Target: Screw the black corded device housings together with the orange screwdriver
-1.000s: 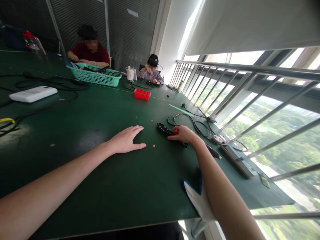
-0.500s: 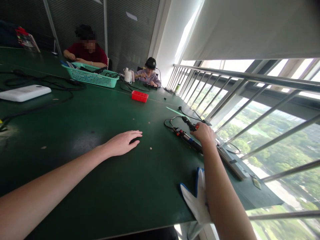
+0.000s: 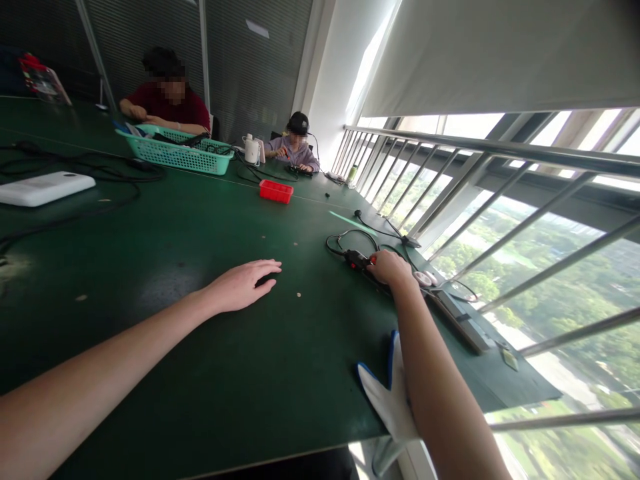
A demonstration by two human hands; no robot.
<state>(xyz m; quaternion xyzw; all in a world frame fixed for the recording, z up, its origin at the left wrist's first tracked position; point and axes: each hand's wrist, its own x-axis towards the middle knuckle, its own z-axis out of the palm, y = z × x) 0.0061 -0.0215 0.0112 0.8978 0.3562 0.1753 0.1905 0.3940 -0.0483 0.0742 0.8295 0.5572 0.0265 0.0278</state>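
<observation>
On the green table (image 3: 210, 373), my left hand (image 3: 245, 287) rests palm down with its fingers stretched out, holding nothing. My right hand (image 3: 393, 268) is closed around a black corded tool with red parts (image 3: 356, 260), low over the right side of the table. Its exact kind is unclear, and my fingers cover its rear. A thin black cable (image 3: 330, 245) loops beyond its front end. White gloves with blue edges (image 3: 390, 403) lie at the table's near edge, partly under my right forearm.
A red tray (image 3: 276, 192) and a turquoise basket (image 3: 185, 157) holding dark items stand farther back. At left lie a white device (image 3: 47, 188) and black cables. A grey power strip (image 3: 463, 323) lies beside the metal railing (image 3: 500, 160). Two people sit across the table.
My right hand has shifted slightly left with the black tool, which now covers the longer silver-and-blue tool seen beside it before. My left hand stays in place.
</observation>
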